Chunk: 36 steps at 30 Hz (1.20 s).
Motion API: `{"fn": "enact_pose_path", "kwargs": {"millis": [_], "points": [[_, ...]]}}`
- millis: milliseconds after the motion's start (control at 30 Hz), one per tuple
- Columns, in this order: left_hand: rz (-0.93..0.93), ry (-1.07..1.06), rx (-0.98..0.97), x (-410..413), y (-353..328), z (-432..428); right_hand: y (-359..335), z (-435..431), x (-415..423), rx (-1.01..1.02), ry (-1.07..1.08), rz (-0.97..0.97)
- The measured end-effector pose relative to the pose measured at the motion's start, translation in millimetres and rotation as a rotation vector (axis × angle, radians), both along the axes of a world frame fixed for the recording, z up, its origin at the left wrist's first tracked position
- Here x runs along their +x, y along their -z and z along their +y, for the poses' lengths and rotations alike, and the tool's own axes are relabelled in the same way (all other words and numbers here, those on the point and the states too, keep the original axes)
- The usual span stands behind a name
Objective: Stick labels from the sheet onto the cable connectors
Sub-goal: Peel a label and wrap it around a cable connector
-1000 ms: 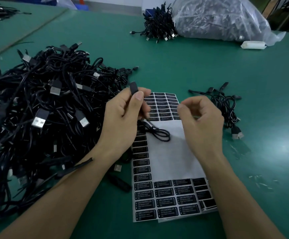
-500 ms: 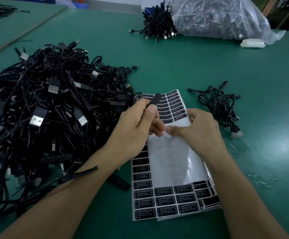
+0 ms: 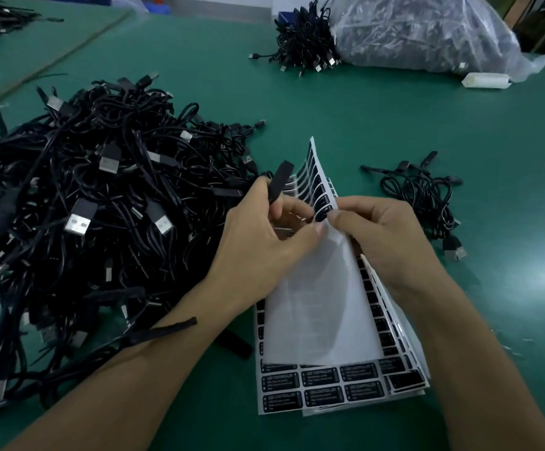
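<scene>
A white label sheet (image 3: 323,314) with rows of black labels lies in front of me, its far end curled up off the table. My left hand (image 3: 261,242) grips a black cable connector (image 3: 279,182) that sticks up past its fingers, and its thumb presses the sheet. My right hand (image 3: 382,236) pinches the raised sheet at a black label (image 3: 323,212) near the far rows. The fingertips of both hands meet at the sheet.
A big tangle of black USB cables (image 3: 95,203) fills the left of the green table (image 3: 395,125). A small cable bundle (image 3: 427,196) lies to the right. At the back are another cable bundle (image 3: 303,47), a clear plastic bag (image 3: 427,30) and a white block (image 3: 486,81).
Both hands came together over the sheet. The right hand took hold of the sheet's far part and lifted it, so the far end now curls upward. The connector stays in the left hand.
</scene>
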<state>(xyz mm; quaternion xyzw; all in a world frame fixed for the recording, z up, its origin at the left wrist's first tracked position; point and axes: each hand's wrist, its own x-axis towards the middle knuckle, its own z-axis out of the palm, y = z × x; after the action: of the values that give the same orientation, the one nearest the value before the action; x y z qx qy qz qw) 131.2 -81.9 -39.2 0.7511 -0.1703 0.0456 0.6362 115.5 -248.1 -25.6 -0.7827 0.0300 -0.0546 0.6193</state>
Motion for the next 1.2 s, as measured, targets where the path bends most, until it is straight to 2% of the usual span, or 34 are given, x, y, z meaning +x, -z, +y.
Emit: {"fn": "enact_pose_path", "kwargs": {"millis": [167, 300, 600, 1000, 1200], "points": [[-0.021, -0.056, -0.009, 1, 2, -3, 1, 2, 1, 0.119, -0.116, -0.008], [-0.036, -0.108, 0.032, 5, 5, -3, 0, 4, 0, 0.194, -0.115, 0.012], [-0.052, -0.125, 0.022, 5, 4, -2, 1, 5, -1, 0.225, -0.037, 0.029], [-0.045, -0.150, 0.071, 5, 1, -1, 1, 10, -3, -0.016, -0.079, -0.079], [-0.038, -0.168, 0.076, 7, 4, 0, 2, 11, -3, -0.018, -0.068, -0.083]]}}
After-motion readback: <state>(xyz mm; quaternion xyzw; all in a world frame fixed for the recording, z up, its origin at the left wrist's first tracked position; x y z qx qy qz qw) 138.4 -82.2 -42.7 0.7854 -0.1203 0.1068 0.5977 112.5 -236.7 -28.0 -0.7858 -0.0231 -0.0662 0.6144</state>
